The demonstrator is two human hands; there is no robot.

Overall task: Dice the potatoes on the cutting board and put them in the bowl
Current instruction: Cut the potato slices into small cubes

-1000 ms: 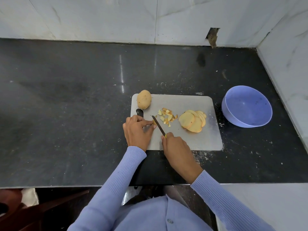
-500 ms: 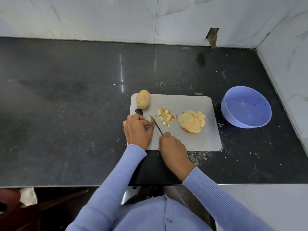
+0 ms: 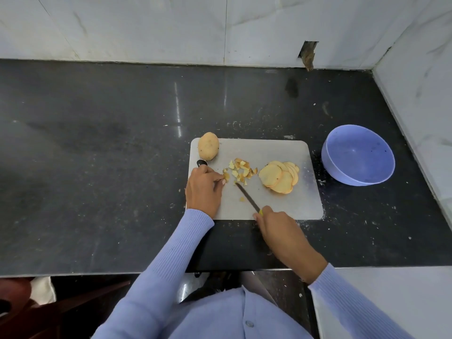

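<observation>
A grey cutting board (image 3: 281, 206) lies on the black counter. On its far left corner sits a whole potato (image 3: 208, 149). A small heap of diced potato (image 3: 241, 170) lies mid-board, with a fan of round potato slices (image 3: 280, 177) to its right. My left hand (image 3: 204, 189) has curled fingers whose tips pinch a small potato piece (image 3: 226, 176) at the heap's left edge. My right hand (image 3: 281, 231) grips the handle of a knife (image 3: 247, 196) at the board's front edge, blade pointing at the heap. The lilac bowl (image 3: 326, 155), right of the board, looks empty.
A black rounded object (image 3: 201, 163) pokes out beyond my left hand at the board's left edge. White marble walls stand close behind the counter and to the right of the bowl. Potato crumbs speckle the counter (image 3: 97, 167) around the board.
My right hand has drawn the knife back to the right and toward me, away from my left fingertips. The left hand stays at the heap's left edge.
</observation>
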